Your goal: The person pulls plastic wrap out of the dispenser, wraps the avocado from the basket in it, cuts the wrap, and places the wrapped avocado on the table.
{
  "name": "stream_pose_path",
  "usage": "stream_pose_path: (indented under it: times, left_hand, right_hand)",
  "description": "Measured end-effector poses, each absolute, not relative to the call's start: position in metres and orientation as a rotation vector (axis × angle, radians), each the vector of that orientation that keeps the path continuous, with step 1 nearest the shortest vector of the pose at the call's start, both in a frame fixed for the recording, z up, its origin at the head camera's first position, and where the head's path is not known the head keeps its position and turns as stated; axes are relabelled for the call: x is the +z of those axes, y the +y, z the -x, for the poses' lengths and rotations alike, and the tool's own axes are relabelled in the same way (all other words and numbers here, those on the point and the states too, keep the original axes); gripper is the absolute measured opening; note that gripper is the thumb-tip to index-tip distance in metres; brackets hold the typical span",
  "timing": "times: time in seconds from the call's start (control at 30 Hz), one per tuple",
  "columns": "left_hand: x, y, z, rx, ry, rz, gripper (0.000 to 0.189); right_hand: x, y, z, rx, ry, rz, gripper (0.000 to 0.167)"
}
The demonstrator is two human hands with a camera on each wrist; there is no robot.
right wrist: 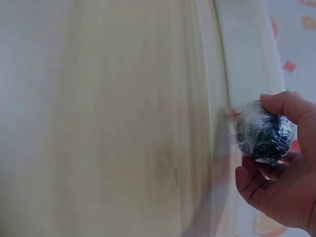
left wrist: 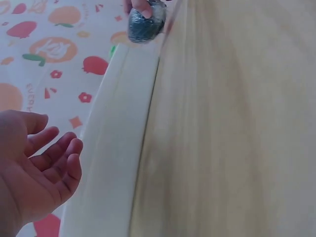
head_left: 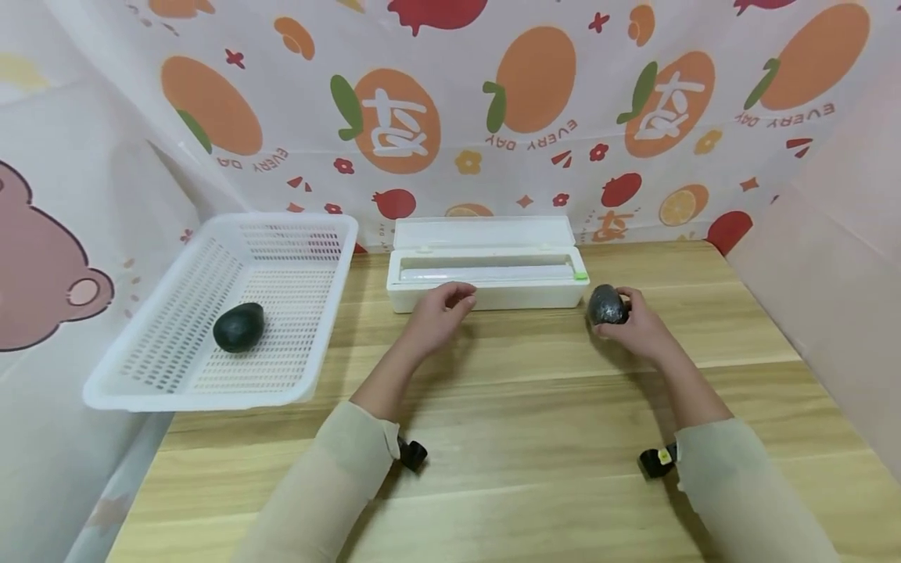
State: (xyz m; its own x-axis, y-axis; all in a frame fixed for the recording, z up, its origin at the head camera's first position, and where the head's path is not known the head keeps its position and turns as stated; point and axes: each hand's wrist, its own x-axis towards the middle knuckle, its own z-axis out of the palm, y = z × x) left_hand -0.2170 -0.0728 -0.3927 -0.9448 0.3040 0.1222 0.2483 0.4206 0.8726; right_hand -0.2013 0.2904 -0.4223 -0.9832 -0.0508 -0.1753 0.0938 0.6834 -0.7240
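My right hand (head_left: 640, 327) holds a dark avocado (head_left: 607, 305) between thumb and fingers, over the table near the right end of a white box. Shiny, crinkled cling film covers the avocado (right wrist: 264, 132) in the right wrist view. In front of the box, my left hand (head_left: 438, 313) has loosely curled fingers with nothing in them; the left wrist view shows its palm turned up. The white cling film box (head_left: 493, 297) has its lid raised at the back and a pale roll (head_left: 486, 273) inside. A second dark avocado (head_left: 239, 327) lies in a white basket (head_left: 320, 344).
The basket stands at the left on the wooden table (head_left: 521, 438). A fruit-printed cloth (head_left: 464, 172) hangs right behind the box, and pale sheeting closes off the left and right sides. A green tab (head_left: 580, 276) sits at the box's right end.
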Motion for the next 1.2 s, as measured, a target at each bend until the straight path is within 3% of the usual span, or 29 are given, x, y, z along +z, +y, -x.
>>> stream_pose_path:
  times: [0.57, 0.97, 1.2]
  left_hand:
    - [-0.312, -0.092, 0.265, 0.882, 2.889, -0.709, 0.035]
    - [-0.324, -0.14, 0.281, 0.484, 2.8, -0.674, 0.038]
    - [-0.332, -0.147, 0.278, 0.437, 2.808, -0.679, 0.027]
  right_hand:
    - [-0.42, 0.311, 0.27, -1.126, 2.762, 0.006, 0.094]
    - [-0.414, 0.298, 0.291, -1.041, 2.713, 0.083, 0.089]
    - [-0.416, 0.284, 0.301, -1.032, 2.717, 0.119, 0.087]
